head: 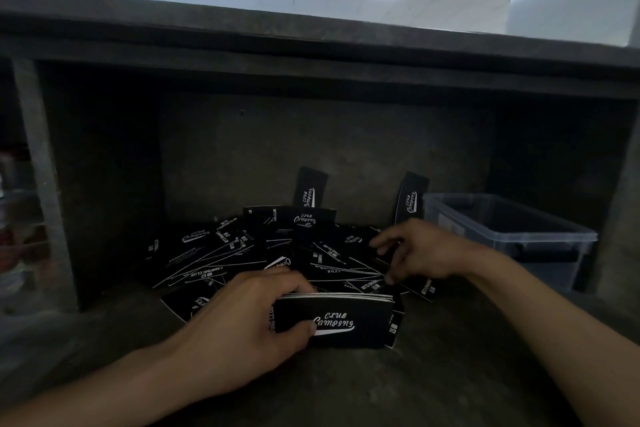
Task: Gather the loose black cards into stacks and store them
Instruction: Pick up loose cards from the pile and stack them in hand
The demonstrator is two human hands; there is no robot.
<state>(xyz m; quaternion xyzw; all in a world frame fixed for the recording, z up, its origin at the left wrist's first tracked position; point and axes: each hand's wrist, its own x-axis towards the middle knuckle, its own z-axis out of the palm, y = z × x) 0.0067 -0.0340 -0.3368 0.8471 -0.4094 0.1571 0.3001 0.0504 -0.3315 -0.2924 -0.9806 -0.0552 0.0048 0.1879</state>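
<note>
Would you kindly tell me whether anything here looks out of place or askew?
Yes: the left standing card and right standing card lean against the back wall, and the loose pile lies scattered at all angles, unlike the squared stack in the left hand.

Blurred clutter (15, 239), far left edge

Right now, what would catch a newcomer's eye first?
The left hand grips a squared stack of black cards at centre front, printed "Club Camping". Behind it a loose pile of cards sprawls, with the right hand reaching into it. A clear plastic bin sits at right.
</note>
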